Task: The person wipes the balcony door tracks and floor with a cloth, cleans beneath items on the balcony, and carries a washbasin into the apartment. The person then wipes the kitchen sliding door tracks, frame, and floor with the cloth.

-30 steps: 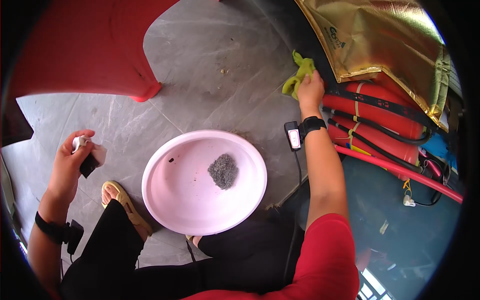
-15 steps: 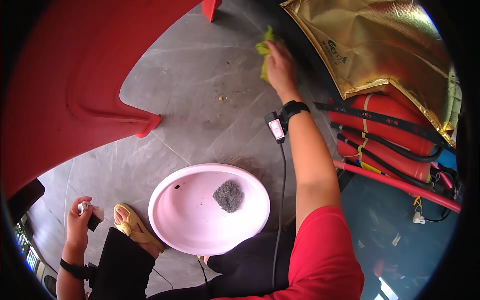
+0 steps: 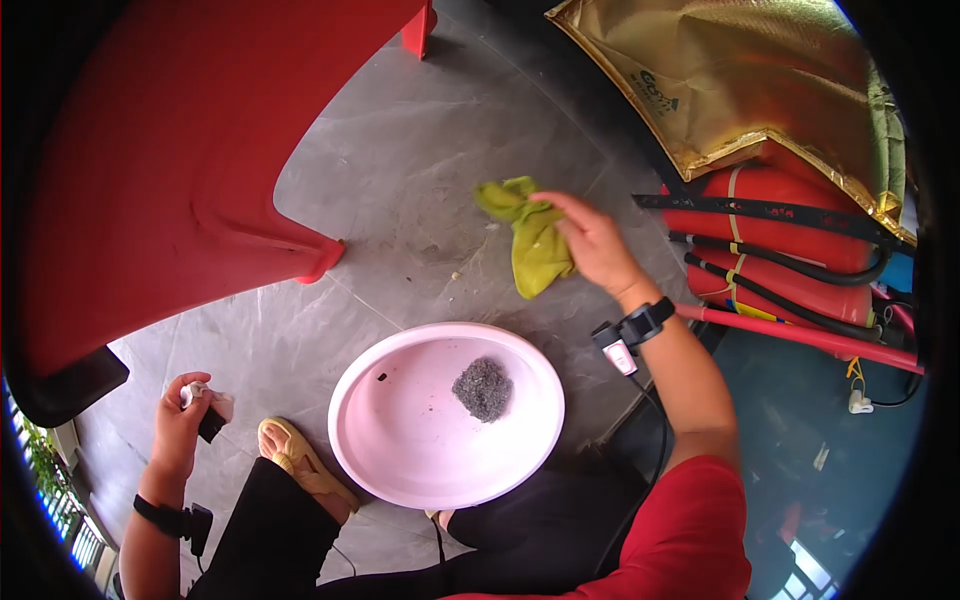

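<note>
My right hand [image 3: 598, 248] pinches a yellow-green cloth [image 3: 541, 255] that hangs loosely over the grey tiled floor, beyond the basin. Low on the left, my left hand [image 3: 174, 436] is closed around a crumpled white piece [image 3: 222, 404], perhaps tissue, with a small black object [image 3: 211, 426] beside it. Between my arms stands a pale pink oval basin [image 3: 345, 420]. Inside it lies a grey clump of steel wool [image 3: 484, 390], along with a small black bit [image 3: 381, 377] left of it.
A large red plastic piece of furniture [image 3: 170, 190] fills the upper left, one foot near the basin. To the right are red cylinders [image 3: 780, 240] with black hoses, a gold foil bag [image 3: 730, 90] and a pink-red bar [image 3: 800, 335]. Small crumbs dot the floor [image 3: 400, 170].
My right hand has drawn the cloth back from the dark edge at upper right toward the basin, and the cloth now hangs more spread out. My left hand keeps its hold. The view has shifted slightly.
</note>
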Tool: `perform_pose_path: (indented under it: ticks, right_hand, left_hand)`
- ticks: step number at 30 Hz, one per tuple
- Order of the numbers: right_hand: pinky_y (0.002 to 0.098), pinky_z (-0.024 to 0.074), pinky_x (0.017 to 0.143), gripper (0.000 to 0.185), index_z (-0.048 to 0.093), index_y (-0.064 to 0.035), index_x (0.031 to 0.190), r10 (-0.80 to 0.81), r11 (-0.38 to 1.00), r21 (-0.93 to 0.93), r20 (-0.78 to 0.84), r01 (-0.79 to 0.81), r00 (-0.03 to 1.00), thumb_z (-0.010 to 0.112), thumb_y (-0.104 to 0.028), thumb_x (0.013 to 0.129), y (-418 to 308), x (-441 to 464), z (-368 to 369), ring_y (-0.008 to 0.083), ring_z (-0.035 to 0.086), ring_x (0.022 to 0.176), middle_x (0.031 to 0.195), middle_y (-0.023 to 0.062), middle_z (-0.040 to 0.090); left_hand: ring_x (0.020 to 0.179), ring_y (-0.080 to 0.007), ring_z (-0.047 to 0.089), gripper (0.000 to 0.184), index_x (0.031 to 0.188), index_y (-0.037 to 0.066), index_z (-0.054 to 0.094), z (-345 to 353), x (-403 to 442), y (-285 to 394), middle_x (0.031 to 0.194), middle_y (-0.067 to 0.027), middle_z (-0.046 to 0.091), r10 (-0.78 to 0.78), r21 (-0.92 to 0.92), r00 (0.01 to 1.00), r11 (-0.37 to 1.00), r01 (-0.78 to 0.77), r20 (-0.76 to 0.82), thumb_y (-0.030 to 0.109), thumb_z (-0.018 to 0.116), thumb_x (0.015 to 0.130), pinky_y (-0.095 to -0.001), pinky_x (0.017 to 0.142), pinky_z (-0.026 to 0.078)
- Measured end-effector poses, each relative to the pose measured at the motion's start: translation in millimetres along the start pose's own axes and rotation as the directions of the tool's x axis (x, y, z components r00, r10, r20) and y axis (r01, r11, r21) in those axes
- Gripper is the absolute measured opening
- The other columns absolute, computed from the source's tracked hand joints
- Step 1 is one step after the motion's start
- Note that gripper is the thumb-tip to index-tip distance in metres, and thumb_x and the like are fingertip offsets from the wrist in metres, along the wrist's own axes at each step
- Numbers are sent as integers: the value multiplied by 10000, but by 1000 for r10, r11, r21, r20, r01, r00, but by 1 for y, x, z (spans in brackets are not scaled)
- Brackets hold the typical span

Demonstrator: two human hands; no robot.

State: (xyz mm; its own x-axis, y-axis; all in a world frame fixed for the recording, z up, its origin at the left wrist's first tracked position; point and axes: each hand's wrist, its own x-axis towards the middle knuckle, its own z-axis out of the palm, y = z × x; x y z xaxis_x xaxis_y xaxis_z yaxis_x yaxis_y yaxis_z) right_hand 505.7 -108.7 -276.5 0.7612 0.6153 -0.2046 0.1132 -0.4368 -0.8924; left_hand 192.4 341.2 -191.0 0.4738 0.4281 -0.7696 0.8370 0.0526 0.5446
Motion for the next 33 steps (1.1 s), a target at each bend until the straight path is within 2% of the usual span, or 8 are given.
perform_pose_path:
  ticks: [6, 8, 14, 20, 26, 28, 31, 33]
  right_hand:
    - [450, 266, 1096, 475, 442, -129, 1377, -161, 795, -599, -358, -94, 920, 490, -295, 935, 95, 9, -16, 417, 305, 1338, 1444, 226, 349]
    - [489, 248, 1098, 543, 431, -157, 1391, -199, 639, -762, -297, -106, 934, 487, -417, 918, 72, 24, 14, 448, 269, 1345, 1458, 250, 309]
    - [459, 286, 1088, 515, 500, -177, 1336, -389, 602, -722, 108, 341, 915, 614, -299, 849, 21, 42, 77, 321, 327, 1348, 1440, 144, 390]
    - [417, 329, 1073, 422, 566, -191, 1262, -554, 613, -457, 332, 644, 763, 609, -166, 843, 15, 21, 118, 263, 433, 1288, 1338, 89, 523]
    - [356, 446, 971, 353, 548, -96, 1241, -255, 960, -149, -126, 236, 959, 542, -42, 892, -14, -8, 70, 323, 546, 1158, 1268, 173, 556]
    - [278, 440, 933, 321, 552, -62, 1246, -71, 995, 56, -180, 82, 981, 514, -61, 927, -20, -27, 32, 198, 585, 1110, 1218, 145, 604]
    - [254, 431, 918, 320, 542, -40, 1261, 41, 999, -13, -264, -47, 964, 502, -90, 947, -18, -64, -26, 120, 561, 1069, 1160, 82, 629]
    - [297, 428, 943, 340, 536, -50, 1272, 160, 969, -117, -365, -216, 917, 506, -123, 942, 6, -93, -53, 189, 584, 1083, 1177, 124, 626]
  left_hand:
    - [723, -90, 583, 142, 1033, 59, 592, -8, -2, -16, 803, -16, 601, -75, -46, 997, 996, 74, -26, 91, 560, 899, -223, 672, 473]
    - [724, -90, 582, 125, 1014, 58, 591, -6, -5, -9, 795, -12, 598, -95, -58, 995, 994, 95, -9, 88, 560, 897, -227, 670, 475]
    - [687, -73, 562, 155, 907, 28, 609, 50, -10, 21, 753, -2, 609, -17, 428, 966, 898, -99, 260, 157, 675, 852, -238, 628, 465]
    - [621, -153, 581, 466, 798, -10, 620, 115, -19, 49, 641, -95, 601, 18, 540, 896, 793, -282, 443, 413, 801, 723, -315, 597, 480]
    - [735, -292, 661, 436, 802, -14, 624, 137, -11, 46, 773, -154, 660, 173, 631, 919, 681, -372, 355, 378, 791, 713, -367, 681, 520]
    - [776, -315, 662, 361, 832, -8, 643, 136, -5, 41, 817, -160, 664, 102, 636, 914, 688, -350, 393, 322, 756, 740, -377, 698, 522]
    - [724, -280, 664, 341, 930, -11, 667, 130, 2, 30, 784, -179, 657, 267, 585, 806, 574, -573, 528, 258, 762, 744, -349, 683, 523]
    - [728, -253, 666, 295, 959, 27, 684, 123, -3, 44, 809, -153, 671, 24, 554, 846, 746, -370, 532, 258, 685, 777, -342, 703, 522]
